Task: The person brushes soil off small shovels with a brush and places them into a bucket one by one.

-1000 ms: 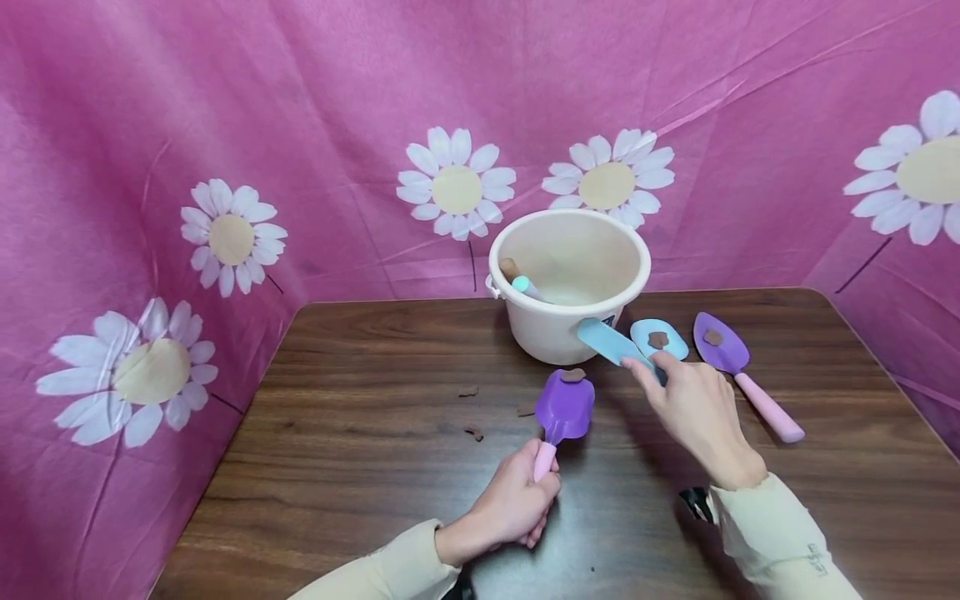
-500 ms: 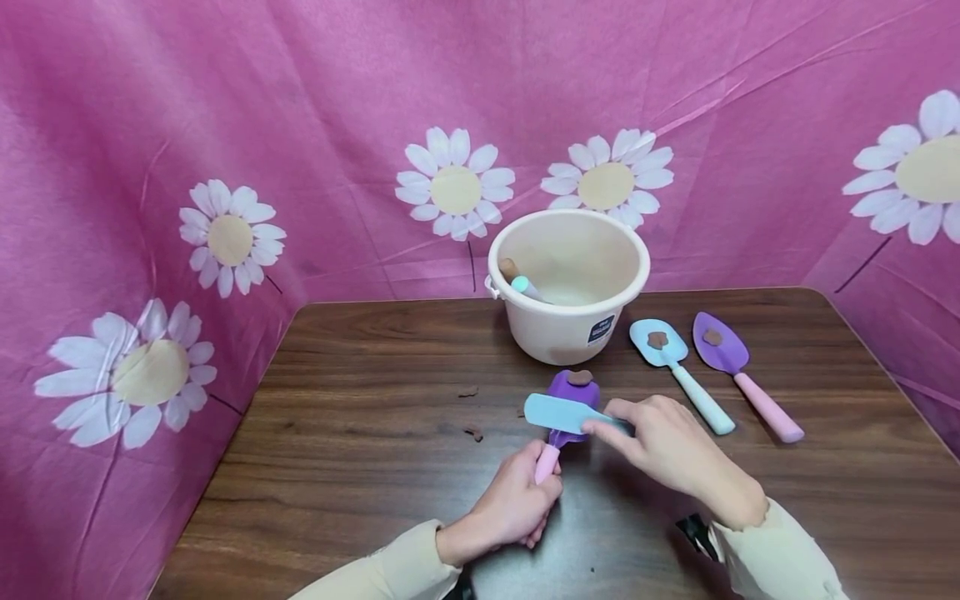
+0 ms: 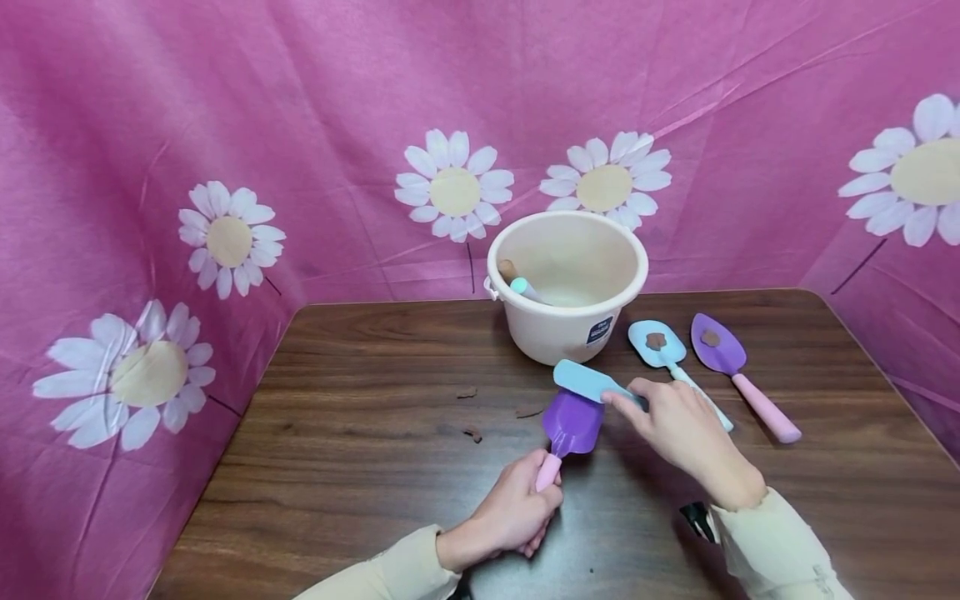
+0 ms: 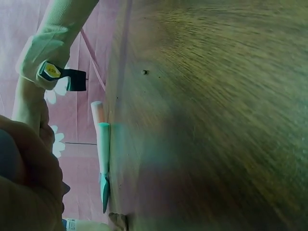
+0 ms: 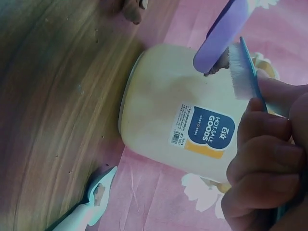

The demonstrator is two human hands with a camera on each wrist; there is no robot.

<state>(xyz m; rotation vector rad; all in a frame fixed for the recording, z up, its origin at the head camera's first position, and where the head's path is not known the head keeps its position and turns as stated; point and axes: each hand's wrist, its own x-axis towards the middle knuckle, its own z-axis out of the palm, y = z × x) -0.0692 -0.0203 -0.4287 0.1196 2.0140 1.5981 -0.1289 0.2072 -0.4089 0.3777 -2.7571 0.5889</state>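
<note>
The purple plastic shovel with a squarish blade and a pink handle (image 3: 573,425) is held above the dark brown wooden table (image 3: 337,467), near a round cream-coloured bucket (image 3: 551,335). From the head view, I can see that the left hand (image 3: 504,506) grasps its handle, with the fingers curled round it. The right hand (image 3: 686,429) pinches a light blue, flat-backed brush (image 3: 583,382), which crosses over the far end of the blade. To the right of the bucket lie a pale blue shovel (image 3: 642,335) and a purple leaf-shaped trowel with a pink handle (image 3: 723,357); each one bears a small brown lump. Some thin brown scraps (image 3: 472,435) are lying on the table.

In the left wrist view, the left hand is dark and only partly visible. A black strap (image 4: 76,80) hangs at the right sleeve.

In the right wrist view, the brush's white bristles (image 5: 240,72) face a brown piece (image 5: 221,63) at the tip of the held shovel; touching or just beside it, I cannot tell.
</note>
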